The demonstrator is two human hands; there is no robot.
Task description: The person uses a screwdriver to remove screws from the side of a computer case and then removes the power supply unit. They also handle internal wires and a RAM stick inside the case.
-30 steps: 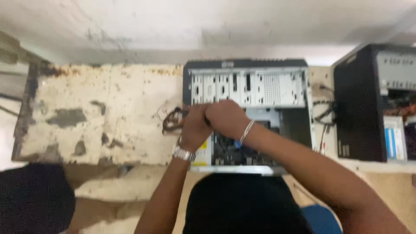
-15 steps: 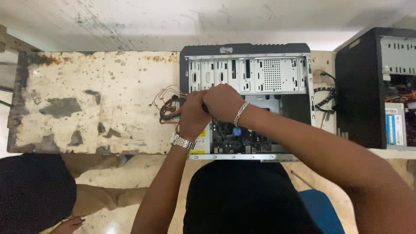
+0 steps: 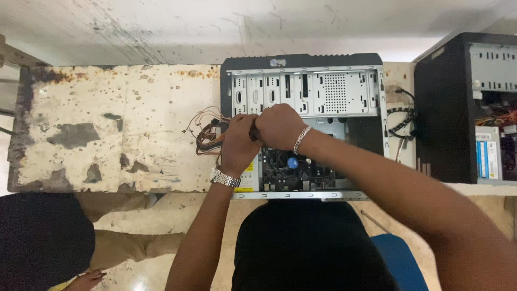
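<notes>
Black open computer case lies on a stained white tabletop. Left hand and right hand meet inside it, fingers clenched together around a small dark part, beside loose coloured wires.

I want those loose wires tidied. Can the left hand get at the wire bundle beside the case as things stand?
Probably yes: the left hand sits right beside the wire bundle, nothing between them.

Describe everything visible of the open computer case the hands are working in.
The open computer case lies on its side on the stained, peeling table, side panel off. It has a black outer shell and bare grey metal drive bays with slots and a perforated grille. A dark circuit board shows inside. A wire bundle spills out at its left. The left hand and right hand meet over its interior.
</notes>
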